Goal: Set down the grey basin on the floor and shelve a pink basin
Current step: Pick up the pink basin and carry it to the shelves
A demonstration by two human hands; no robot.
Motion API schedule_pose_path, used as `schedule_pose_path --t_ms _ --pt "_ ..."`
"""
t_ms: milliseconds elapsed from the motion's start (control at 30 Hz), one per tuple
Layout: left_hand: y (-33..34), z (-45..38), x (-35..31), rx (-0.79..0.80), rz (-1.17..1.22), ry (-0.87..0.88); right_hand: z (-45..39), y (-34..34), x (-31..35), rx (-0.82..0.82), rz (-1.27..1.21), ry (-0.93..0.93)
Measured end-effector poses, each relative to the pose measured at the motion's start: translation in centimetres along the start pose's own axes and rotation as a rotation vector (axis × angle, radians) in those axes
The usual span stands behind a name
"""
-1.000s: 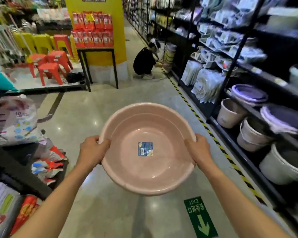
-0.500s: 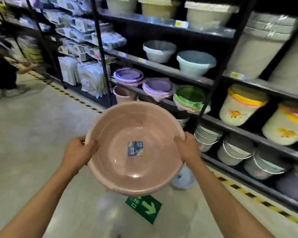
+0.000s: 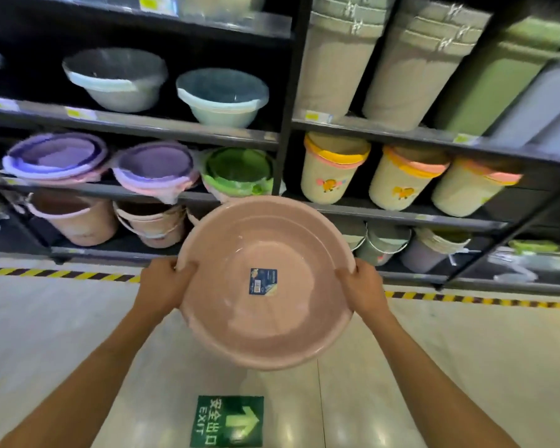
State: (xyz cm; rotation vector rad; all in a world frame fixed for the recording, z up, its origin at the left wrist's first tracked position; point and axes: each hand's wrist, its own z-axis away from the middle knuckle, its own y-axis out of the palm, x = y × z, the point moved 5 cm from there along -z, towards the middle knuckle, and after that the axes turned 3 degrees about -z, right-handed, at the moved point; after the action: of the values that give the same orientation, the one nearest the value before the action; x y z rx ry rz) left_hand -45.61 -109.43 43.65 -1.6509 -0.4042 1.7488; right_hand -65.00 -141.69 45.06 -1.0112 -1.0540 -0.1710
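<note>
So we're on the shelving half now, I'd say: the pink basin [image 3: 265, 282] is held up in front of the shelf rack [image 3: 285, 137], left hand [image 3: 164, 284] and right hand [image 3: 362, 287] each curled over opposite rims. No grey basin on the floor that I can spot. Next up is picking a gap, probably near the purple basins [image 3: 156, 163], and sliding it in level.

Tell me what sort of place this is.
Most likely a household-goods aisle in a shop. Black shelves carry stacked basins and buckets with yellow price tags on their edges, and a green exit sign marks the floor. Both hands hold a labelled pink basin.
</note>
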Motion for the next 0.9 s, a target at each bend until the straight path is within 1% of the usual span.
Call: schedule_pose_path --t_ms 133,267,400,467,600,767,900 --pt "4.5 -5.5 -2.1 0.109 -0.032 0.035 -3.7 -0.7 -2.1 -0.063 0.019 0.077" --pt "9.5 -10.8 -2.6 0.179 -0.051 0.021 -9.3 -0.1 -5.3 -0.070 0.058 0.095" --pt "14.8 -15.9 -1.0 0.189 -0.099 -0.027 -15.2 3.2 -9.3 0.039 0.103 0.144" --pt "17.6 -18.4 0.6 0.178 -0.176 -0.042 -17.7 5.8 -11.4 0.092 0.094 0.191" --pt "23.6 -22.2 4.9 0.241 -0.279 -0.065 -21.4 11.0 -16.9 0.091 0.068 0.279" --pt "32.3 -27.6 13.4 0.363 -0.353 -0.133 -25.2 19.4 -26.5 0.119 0.066 0.390" --pt "39.5 -30.8 21.1 0.465 -0.365 -0.199 -27.4 25.9 -35.1 0.133 0.092 0.463"
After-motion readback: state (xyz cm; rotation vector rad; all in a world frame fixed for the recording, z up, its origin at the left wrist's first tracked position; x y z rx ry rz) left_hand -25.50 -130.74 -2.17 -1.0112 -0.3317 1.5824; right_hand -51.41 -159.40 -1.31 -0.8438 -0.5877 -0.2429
